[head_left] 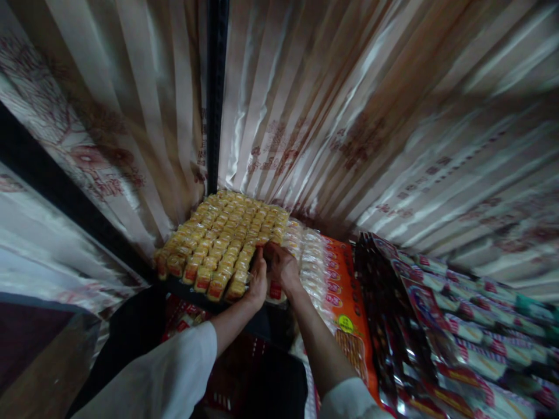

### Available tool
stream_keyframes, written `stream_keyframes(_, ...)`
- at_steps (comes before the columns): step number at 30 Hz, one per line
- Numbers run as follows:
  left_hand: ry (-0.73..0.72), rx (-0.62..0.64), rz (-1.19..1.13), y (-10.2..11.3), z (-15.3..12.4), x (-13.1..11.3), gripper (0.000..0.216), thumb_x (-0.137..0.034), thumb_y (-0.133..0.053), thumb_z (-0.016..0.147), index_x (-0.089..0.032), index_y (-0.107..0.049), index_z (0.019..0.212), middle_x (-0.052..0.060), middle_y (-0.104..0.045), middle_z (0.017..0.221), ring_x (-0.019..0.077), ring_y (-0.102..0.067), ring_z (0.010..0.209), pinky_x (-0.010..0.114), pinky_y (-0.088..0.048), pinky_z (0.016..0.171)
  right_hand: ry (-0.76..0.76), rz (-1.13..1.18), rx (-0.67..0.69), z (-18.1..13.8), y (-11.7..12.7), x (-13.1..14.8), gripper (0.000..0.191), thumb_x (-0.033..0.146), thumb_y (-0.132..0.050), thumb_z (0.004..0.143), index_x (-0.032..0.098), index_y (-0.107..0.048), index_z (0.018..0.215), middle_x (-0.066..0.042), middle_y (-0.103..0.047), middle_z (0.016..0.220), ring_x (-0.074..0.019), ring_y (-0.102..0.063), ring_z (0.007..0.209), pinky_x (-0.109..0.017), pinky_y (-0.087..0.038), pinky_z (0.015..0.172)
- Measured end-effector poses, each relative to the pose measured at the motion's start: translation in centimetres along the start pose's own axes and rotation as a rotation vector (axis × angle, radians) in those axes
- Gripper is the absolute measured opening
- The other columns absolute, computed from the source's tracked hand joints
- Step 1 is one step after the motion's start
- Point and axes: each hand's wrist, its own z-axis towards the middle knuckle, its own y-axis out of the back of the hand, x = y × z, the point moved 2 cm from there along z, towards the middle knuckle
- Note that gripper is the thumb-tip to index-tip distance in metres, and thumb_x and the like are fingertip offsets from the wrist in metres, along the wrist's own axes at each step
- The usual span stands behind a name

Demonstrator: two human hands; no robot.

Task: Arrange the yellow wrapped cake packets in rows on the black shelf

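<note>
Tight rows of small yellow wrapped snack packs [213, 238] with red labels cover the left end of the shelf. At their right side, my left hand [258, 279] lies along the last row, its fingers stretched forward and held close together. Close beside it, my right hand [283, 267] has its fingers curled inward, the fingertips almost meeting those of the left. Whatever is in the right fingers is hidden by the hand. A dark gap shows between the two palms. White clear-wrapped packs [308, 250] stand just right of my right hand.
Orange snack packages [343, 279] adjoin the white packs, followed by dark glossy packets [379, 308] and white-and-red packs [476, 343]. A dark upright post [216, 87] rises behind the yellow rows. Printed plastic sheeting [297, 105] hangs at the back and left. Red packages [187, 320] lie below the shelf.
</note>
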Motion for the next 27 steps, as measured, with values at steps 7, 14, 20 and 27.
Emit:
stream_keyframes(7,-0.03,-0.007,0.01,-0.1,-0.2,0.7,0.05,-0.028,-0.032,0.093,-0.016,-0.029,0.141,0.003,-0.022,0.15,0.0118,-0.018,0.139,0.027,-0.009,0.116,0.057,-0.001,0.008,0.1,-0.3,-0.3,0.035,0.014,-0.033,0.081,0.015,-0.064,0.097,-0.009,-0.067,0.088,-0.017,-0.058,0.077,-0.027,-0.045,0.074)
stream_keyframes(14,-0.054,0.016,0.028,-0.4,-0.8,0.1,0.047,-0.027,-0.031,0.093,-0.017,-0.035,0.138,0.005,-0.022,0.151,0.011,-0.017,0.139,0.027,-0.01,0.116,0.077,0.052,-0.042,-0.7,0.4,-0.3,0.036,0.019,-0.036,0.083,0.015,-0.065,0.104,-0.011,-0.068,0.102,-0.0184,-0.062,0.091,-0.031,-0.048,0.083)
stream_keyframes(20,-0.123,0.074,0.075,0.3,-4.4,-1.2,0.045,-0.036,-0.035,0.092,-0.021,-0.042,0.134,0.003,-0.03,0.148,0.0157,-0.024,0.137,0.032,-0.015,0.116,0.051,0.149,-0.147,-3.7,1.8,1.3,0.034,0.024,-0.042,0.081,0.015,-0.064,0.106,-0.012,-0.067,0.104,-0.0197,-0.062,0.093,-0.035,-0.05,0.085)
stream_keyframes(27,-0.343,0.184,0.259,4.0,-12.1,-1.3,0.047,-0.029,-0.035,0.089,-0.02,-0.042,0.134,0.003,-0.033,0.146,0.0182,-0.029,0.136,0.035,-0.02,0.116,-0.139,0.319,-0.319,-12.9,1.0,5.0,0.036,0.033,-0.042,0.085,0.015,-0.058,0.111,-0.012,-0.064,0.11,-0.0201,-0.06,0.102,-0.039,-0.047,0.091)
